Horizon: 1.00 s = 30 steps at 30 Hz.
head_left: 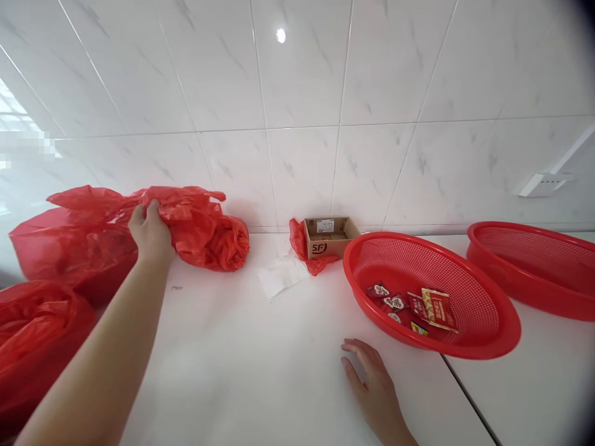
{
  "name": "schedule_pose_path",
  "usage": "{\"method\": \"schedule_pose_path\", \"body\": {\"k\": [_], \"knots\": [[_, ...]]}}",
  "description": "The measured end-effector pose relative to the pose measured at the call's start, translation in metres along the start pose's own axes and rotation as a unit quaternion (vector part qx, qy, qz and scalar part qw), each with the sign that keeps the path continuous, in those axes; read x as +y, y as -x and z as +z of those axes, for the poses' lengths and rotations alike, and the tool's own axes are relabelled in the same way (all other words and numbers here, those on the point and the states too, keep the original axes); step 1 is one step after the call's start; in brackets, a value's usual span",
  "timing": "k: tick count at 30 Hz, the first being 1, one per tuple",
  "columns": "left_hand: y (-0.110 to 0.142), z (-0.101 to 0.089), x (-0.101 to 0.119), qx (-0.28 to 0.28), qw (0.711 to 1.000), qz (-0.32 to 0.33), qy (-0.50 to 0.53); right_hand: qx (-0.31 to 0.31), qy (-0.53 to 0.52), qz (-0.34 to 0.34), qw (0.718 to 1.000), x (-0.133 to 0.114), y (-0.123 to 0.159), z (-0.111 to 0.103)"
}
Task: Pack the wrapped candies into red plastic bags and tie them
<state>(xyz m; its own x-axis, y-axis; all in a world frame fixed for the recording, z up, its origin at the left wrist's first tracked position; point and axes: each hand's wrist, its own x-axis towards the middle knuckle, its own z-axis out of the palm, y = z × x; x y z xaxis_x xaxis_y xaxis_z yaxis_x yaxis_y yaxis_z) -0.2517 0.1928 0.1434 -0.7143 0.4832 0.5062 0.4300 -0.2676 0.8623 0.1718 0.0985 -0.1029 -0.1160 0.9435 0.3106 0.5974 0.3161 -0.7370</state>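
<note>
Fingers: left hand [151, 235] clamped on red bag [193, 214], right hand [374, 387] apart, between basket rim [507, 337] and open tabletop [251, 365].

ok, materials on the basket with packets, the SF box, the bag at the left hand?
Basket: glossy red plastic, probably molded, evenly perforated.
SF box: matte brown cardboard, likely, by its colour and thin flat walls.
Bag: thin, shiny plastic film, creased and partly see-through; exact polymer unclear.
</note>
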Motion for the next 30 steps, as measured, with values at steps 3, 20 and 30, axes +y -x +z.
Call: {"method": "schedule_pose_path", "body": {"k": [3,20,30], "knots": [[0.05,0.006,0.01,-0.049,0.984,-0.094,0.141,-0.012,-0.057,0.046,0.997,-0.005,-0.004,-0.003],[0.299,-0.008,-0.036,-0.333,0.911,-0.236,0.057,0.026,-0.38,0.163,0.91,-0.041,-0.005,-0.007],[0.253,-0.031,-0.079,-0.269,0.869,-0.002,-0.416,-0.028,-0.212,0.066,0.975,-0.014,0.027,-0.017]]}}
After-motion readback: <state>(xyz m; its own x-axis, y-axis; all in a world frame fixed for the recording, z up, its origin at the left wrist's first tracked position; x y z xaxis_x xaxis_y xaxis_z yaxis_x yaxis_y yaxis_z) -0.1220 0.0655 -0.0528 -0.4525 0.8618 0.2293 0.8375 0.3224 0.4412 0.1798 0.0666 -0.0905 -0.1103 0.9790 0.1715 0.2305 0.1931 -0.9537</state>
